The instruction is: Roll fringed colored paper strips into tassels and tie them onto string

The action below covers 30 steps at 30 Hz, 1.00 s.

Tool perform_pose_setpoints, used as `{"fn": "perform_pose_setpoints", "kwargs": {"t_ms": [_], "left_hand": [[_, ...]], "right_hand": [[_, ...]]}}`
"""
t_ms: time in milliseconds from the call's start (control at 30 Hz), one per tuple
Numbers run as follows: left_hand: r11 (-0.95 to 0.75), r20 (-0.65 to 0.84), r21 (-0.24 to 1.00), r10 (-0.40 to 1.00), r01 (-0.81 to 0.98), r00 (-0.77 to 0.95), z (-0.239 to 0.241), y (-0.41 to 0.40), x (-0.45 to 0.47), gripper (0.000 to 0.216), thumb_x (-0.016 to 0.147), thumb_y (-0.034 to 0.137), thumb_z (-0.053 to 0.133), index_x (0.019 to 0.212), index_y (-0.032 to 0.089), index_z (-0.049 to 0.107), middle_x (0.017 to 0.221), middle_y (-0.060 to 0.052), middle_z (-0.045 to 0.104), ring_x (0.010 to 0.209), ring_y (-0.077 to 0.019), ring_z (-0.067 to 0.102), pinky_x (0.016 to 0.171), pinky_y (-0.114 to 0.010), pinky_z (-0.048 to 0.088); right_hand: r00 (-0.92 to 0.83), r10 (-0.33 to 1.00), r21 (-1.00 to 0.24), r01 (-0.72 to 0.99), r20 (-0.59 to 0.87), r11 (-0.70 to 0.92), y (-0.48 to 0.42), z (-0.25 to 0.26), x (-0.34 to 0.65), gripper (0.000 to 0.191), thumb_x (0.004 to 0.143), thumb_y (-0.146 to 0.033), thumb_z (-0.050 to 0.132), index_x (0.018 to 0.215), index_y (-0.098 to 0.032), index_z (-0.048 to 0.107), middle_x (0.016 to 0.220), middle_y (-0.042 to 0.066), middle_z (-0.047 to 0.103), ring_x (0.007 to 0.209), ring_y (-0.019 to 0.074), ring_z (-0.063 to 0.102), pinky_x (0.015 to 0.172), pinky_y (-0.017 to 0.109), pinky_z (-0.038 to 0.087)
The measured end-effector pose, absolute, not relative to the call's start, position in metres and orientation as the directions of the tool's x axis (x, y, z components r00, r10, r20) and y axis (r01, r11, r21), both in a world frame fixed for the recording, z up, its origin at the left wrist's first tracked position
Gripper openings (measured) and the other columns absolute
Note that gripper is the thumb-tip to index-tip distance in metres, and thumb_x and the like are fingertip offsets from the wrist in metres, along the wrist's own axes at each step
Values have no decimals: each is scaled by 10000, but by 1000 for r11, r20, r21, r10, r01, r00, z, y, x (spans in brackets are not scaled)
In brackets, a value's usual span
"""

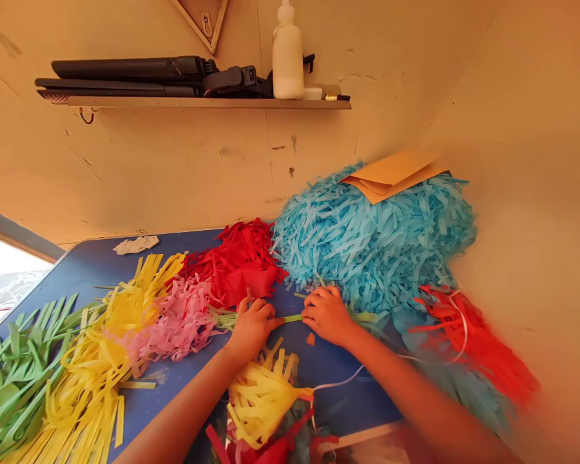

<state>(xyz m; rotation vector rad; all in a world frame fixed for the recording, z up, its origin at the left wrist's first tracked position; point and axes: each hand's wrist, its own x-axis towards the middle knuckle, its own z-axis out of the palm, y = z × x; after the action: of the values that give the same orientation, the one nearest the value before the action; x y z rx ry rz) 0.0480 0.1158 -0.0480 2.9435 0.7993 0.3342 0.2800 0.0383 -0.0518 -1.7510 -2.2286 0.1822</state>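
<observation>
And here's the strip, pale green and slender, drawn out straight between the person's two hands, low over the blue tabletop [174, 393]. This green strip [292, 318] looks narrow and flat along its middle, brighter than the strands around it. Beyond the left hand it loosens into thin, pale fringe; more light-green strands show past the right wrist. The left hand [252, 327] has it gripped, thumb pointing along the strip; the right hand [327, 314] curls its fingers down over the other end, pinching it. Colour all round! Pink fringe [186, 319] sits just left, red fringe [244, 261] behind, a big blue heap [372, 238] behind the right hand, and a yellow tassel [265, 396] in front, between the forearms.
</observation>
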Motion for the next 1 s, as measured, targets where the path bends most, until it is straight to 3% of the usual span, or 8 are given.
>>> {"fn": "perform_pose_setpoints", "kwargs": {"t_ms": [133,233,300,500,667,833,1000], "left_hand": [[-888,210,94,460,450,863,-47,114,51,212,869,170,586,943,313,723,914,-25,664,938,-239,521,936,-487,285],[-891,226,90,454,445,862,-45,110,57,131,848,198,599,893,251,711,893,-38,662,940,-242,524,932,-482,299],[-888,246,92,459,451,854,-45,108,60,100,845,235,608,883,229,700,873,-41,662,944,-246,527,925,-478,307],[-878,331,92,472,470,817,-53,112,61,178,916,221,538,838,228,698,830,-39,671,909,-225,539,883,-456,319],[-881,343,117,470,459,814,-63,109,54,176,929,197,543,905,246,710,845,-45,691,890,-237,545,878,-467,329],[-872,317,215,487,439,814,-72,105,40,229,917,163,553,1049,271,706,954,-42,724,940,-239,567,912,-456,357],[-790,292,357,602,499,744,-79,113,33,240,948,276,522,883,237,749,897,-53,729,871,-214,619,828,-396,439]], "right_hand": [[-437,862,-122,870,257,477,43,-57,270,168,940,-260,590,823,-229,706,894,24,689,989,212,501,994,452,225],[-435,867,-95,879,242,468,50,-60,263,264,963,-178,507,768,-200,685,822,42,672,926,200,510,951,416,271],[-415,877,-100,889,242,448,54,-60,261,232,942,-173,525,769,-191,680,829,49,670,916,199,516,924,403,287],[-355,896,-131,908,265,399,56,-58,259,116,887,-218,624,783,-203,673,853,26,674,913,193,529,914,396,290],[-349,898,-160,903,268,399,46,-66,260,151,947,-183,557,848,-192,670,936,49,678,957,197,525,948,402,275],[-251,935,-272,908,252,318,34,-74,280,157,951,-197,581,851,-212,701,948,34,695,952,194,537,914,400,281],[-128,972,-414,888,196,201,33,-79,297,135,844,-287,744,735,-215,708,873,6,682,897,176,560,791,330,331]]}}
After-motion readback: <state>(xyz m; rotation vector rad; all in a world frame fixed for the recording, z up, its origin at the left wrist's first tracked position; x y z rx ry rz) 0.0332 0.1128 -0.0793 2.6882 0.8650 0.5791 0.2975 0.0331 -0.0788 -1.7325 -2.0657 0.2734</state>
